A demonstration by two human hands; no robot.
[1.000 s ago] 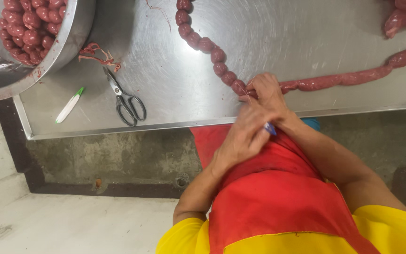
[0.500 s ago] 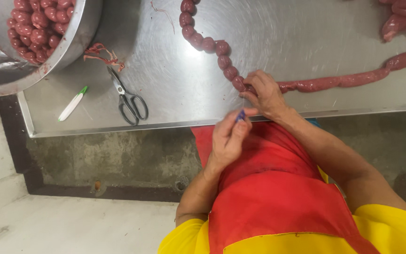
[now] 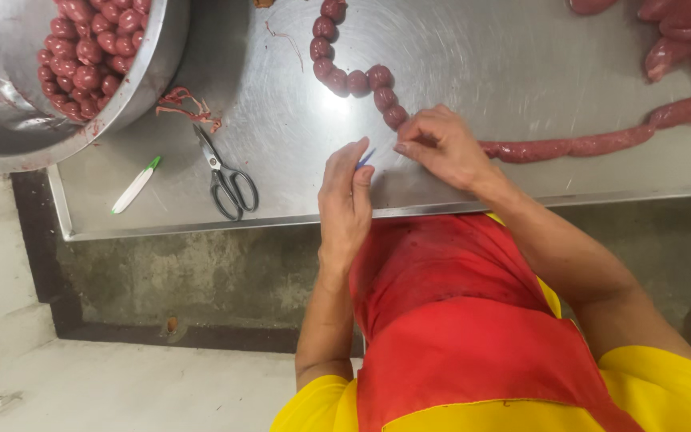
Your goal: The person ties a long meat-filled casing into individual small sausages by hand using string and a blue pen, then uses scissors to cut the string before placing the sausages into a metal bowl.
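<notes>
A long red sausage rope (image 3: 569,146) lies across the steel table (image 3: 473,64); its left part is tied into small round links (image 3: 361,80) curving up to the far edge. My right hand (image 3: 441,148) pinches the sausage where the links end. My left hand (image 3: 347,196) sits just left of it near the table's front edge, fingers closed on a thin blue string (image 3: 365,158) that runs toward the right hand.
A large steel bowl (image 3: 141,76) with several red sausage balls stands at the far left. Scraps of red string (image 3: 185,104), black-handled scissors (image 3: 225,172) and a white-and-green pen (image 3: 135,186) lie on the table. More thick sausage (image 3: 681,48) is piled at the far right.
My left hand has drawn away from the right hand, down and to the left, pulling the blue string. The view has shifted so the table appears closer.
</notes>
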